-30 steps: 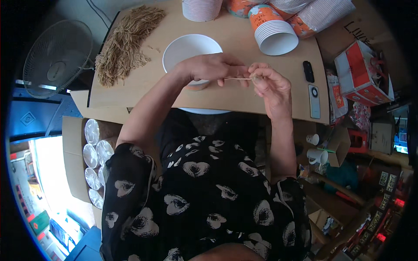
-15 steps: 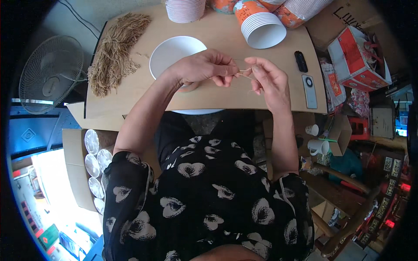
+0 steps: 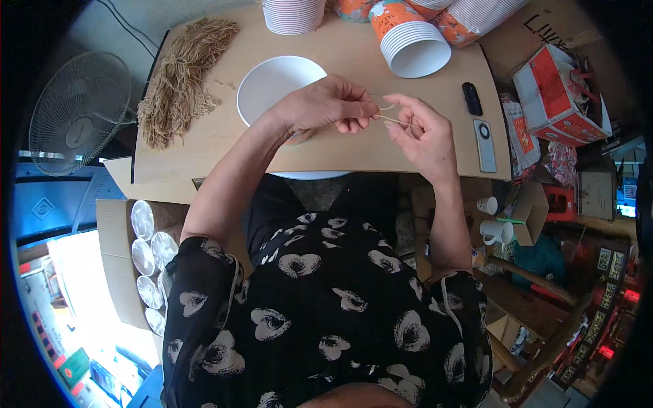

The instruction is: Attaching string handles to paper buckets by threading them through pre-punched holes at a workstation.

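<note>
Above the near part of the table, my left hand [image 3: 330, 107] is closed, pinching a thin tan cord [image 3: 392, 120] between thumb and fingertips. From there the cord runs across to my right hand [image 3: 428, 139], passing between its thumb and forefinger, which are apart. Its other fingers are curled and the cord goes in among them; their exact grip is partly hidden. Behind my left wrist is a white round container [image 3: 272, 85], open at the top and partly covered by the hand. A bundle of tan cords [image 3: 183, 81] lies at the table's left side.
Stacked paper cups [image 3: 416, 51] and a white stack [image 3: 294, 15] stand at the far edge. A black object [image 3: 471, 98] and a silver phone-like device [image 3: 485, 145] lie at the right. A fan [image 3: 81, 112] is left of the table; a box of wrapped cups [image 3: 115, 265] stands below it.
My right thumb and forefinger have spread apart, and the cord now reaches deeper toward the palm. Both hands have shifted slightly right in the picture, along with the view.
</note>
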The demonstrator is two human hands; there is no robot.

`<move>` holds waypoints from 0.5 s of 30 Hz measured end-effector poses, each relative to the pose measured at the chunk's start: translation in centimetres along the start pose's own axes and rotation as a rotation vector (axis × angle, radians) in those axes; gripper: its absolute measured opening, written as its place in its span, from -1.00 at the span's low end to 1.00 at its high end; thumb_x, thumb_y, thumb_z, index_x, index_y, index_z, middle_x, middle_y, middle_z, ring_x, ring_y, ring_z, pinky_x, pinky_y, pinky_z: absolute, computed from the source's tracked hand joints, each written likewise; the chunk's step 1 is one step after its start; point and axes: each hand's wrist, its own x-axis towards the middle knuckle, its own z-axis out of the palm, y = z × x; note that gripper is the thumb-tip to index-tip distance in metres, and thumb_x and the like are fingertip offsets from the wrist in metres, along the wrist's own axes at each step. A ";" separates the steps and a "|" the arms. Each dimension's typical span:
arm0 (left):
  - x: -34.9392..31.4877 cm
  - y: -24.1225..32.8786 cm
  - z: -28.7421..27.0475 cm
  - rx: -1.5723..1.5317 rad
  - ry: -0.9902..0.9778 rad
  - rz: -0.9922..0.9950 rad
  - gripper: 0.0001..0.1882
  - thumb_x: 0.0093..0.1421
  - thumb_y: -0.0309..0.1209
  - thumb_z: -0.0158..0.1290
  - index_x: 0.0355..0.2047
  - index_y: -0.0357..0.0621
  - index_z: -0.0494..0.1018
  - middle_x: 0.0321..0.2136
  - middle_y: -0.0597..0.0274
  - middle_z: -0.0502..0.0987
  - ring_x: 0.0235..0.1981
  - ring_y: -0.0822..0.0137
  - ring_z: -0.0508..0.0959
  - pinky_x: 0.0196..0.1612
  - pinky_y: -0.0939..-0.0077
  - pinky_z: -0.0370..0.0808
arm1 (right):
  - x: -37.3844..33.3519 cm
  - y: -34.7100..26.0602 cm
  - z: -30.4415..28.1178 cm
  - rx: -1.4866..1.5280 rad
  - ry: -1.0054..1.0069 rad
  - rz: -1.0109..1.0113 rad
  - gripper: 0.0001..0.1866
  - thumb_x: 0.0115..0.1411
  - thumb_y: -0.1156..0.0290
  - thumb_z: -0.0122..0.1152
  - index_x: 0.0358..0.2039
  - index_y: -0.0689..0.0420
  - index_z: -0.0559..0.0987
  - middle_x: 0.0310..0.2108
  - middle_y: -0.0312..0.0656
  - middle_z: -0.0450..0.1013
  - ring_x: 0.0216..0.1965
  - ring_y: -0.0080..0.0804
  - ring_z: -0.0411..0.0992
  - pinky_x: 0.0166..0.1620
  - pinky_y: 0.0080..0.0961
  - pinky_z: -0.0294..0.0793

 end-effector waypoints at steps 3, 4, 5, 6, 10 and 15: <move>-0.2 0.4 0.1 0.002 -0.011 0.003 -0.83 0.31 -0.43 0.11 -0.20 -0.32 0.57 -0.41 0.32 0.60 -0.42 0.58 0.56 -0.39 0.75 0.50 | 0.2 0.4 -0.1 -0.161 0.049 -0.111 -0.71 0.13 0.72 0.27 -0.11 0.26 0.62 -0.46 -0.45 0.30 -0.55 -0.85 0.13 -0.50 -0.80 0.09; -0.3 0.4 0.0 0.002 -0.009 0.003 -0.83 0.31 -0.43 0.11 -0.20 -0.32 0.57 -0.41 0.32 0.60 -0.42 0.58 0.56 -0.39 0.75 0.50 | 0.3 0.6 0.1 -0.160 0.047 -0.112 -0.71 0.13 0.72 0.27 -0.11 0.26 0.62 -0.46 -0.45 0.30 -0.55 -0.85 0.13 -0.50 -0.80 0.09; -0.4 0.3 0.0 0.000 -0.015 0.018 -0.82 0.31 -0.43 0.11 -0.20 -0.31 0.58 -0.41 0.31 0.60 -0.42 0.58 0.56 -0.38 0.76 0.51 | 0.4 0.8 0.2 -0.140 0.064 -0.161 -0.76 0.14 0.72 0.26 -0.15 0.28 0.63 -0.45 -0.43 0.31 -0.53 -0.83 0.17 -0.49 -0.78 0.13; -0.5 0.3 -0.1 -0.003 -0.020 0.033 -0.82 0.32 -0.43 0.11 -0.20 -0.30 0.58 -0.40 0.31 0.61 -0.41 0.57 0.57 -0.37 0.76 0.51 | 0.4 0.9 0.3 -0.119 0.082 -0.211 -0.80 0.15 0.72 0.25 -0.19 0.29 0.63 -0.44 -0.41 0.33 -0.51 -0.81 0.21 -0.49 -0.77 0.16; -0.9 0.1 -0.6 -0.007 -0.014 0.026 -0.79 0.33 -0.42 0.11 -0.13 -0.31 0.58 -0.37 0.28 0.62 -0.37 0.55 0.59 -0.29 0.76 0.56 | 0.4 0.4 0.4 -0.126 0.062 -0.176 -0.82 0.18 0.73 0.22 -0.20 0.31 0.62 -0.41 -0.38 0.36 -0.46 -0.76 0.29 -0.45 -0.75 0.23; -1.5 -1.1 -1.2 -0.102 0.006 0.096 -0.75 0.33 -0.47 0.10 -0.04 -0.36 0.55 -0.31 0.20 0.63 -0.27 0.49 0.62 -0.08 0.67 0.61 | 0.8 0.9 1.4 -0.008 0.171 -0.274 -0.87 0.16 0.67 0.26 -0.26 0.27 0.62 -0.47 -0.32 0.40 -0.52 -0.67 0.29 -0.49 -0.67 0.24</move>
